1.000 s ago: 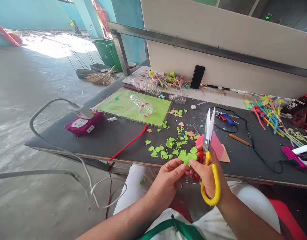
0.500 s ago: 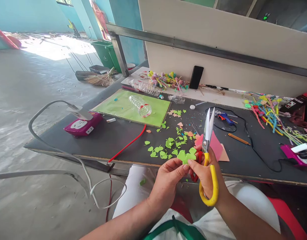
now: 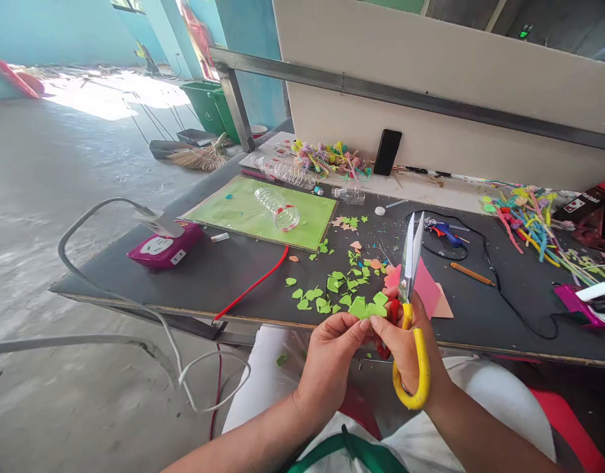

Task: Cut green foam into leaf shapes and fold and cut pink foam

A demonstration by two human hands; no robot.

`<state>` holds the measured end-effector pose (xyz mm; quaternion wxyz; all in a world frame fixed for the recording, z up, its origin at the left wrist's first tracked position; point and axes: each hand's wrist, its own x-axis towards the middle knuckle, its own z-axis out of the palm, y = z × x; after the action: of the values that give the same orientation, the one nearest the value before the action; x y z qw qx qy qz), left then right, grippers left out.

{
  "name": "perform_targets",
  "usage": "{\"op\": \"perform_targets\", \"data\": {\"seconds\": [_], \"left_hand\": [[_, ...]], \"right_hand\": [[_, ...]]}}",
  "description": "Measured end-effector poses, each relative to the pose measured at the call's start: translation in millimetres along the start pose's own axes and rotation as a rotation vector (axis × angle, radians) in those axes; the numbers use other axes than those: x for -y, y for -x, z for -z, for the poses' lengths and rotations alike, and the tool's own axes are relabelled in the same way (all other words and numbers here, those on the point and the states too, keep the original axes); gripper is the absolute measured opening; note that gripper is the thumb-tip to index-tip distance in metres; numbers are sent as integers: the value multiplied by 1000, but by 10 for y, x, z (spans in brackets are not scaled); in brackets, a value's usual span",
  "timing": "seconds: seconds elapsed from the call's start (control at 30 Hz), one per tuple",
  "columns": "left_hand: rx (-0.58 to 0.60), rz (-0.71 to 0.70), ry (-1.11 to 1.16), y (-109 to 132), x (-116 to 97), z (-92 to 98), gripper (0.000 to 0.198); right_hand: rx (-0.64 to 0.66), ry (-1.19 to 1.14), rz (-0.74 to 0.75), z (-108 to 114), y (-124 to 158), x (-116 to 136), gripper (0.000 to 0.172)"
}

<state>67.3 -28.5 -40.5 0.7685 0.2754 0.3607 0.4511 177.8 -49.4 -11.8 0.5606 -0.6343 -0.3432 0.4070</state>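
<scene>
Between both thumbs and fingertips I pinch a small green paper cut-out [image 3: 365, 308] with a lobed, flower-like outline. My left hand [image 3: 332, 355] has thumb and index finger closed on its near left edge. At the right edge, my right hand [image 3: 405, 348] also touches the paper with its thumb. Scissors [image 3: 408, 269] with yellow and red handles hang in that same hand, blades nearly together and pointing up and away. Just beyond my fingers, green paper scraps [image 3: 334, 282] lie scattered on the dark table. Pink paper [image 3: 427, 289] lies behind the scissors.
A clear plastic bottle [image 3: 277, 209] rests on a green sheet [image 3: 218, 203]. To the left sits a purple power socket [image 3: 167, 246] with cables. A blue glue gun [image 3: 447, 234], brown stick [image 3: 472, 274], coloured pipe-cleaner bundle [image 3: 533, 220] and upright phone [image 3: 387, 152] are farther off.
The green paper's near edge has shifted slightly as my fingers adjust on it. Both hands and the scissors stay in nearly the same place.
</scene>
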Motion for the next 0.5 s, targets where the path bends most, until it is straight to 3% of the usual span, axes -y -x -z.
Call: {"op": "perform_targets", "data": {"seconds": [0.1,0.27,0.4,0.5], "left_hand": [[16,-4,10,7,9,-10,21],[31,-2,7,-11,-68,42,21],[2,-82,-20,-76,-298,152,21],[-13,-146,3,-118,-526,236,21]], "right_hand": [[18,-29,15,11,-7,-18,35],[154,-88,-17,42,-1,19,29],[231,-89,-68,71,48,94,31],[378,-109,-178,85,117,47,35]]}}
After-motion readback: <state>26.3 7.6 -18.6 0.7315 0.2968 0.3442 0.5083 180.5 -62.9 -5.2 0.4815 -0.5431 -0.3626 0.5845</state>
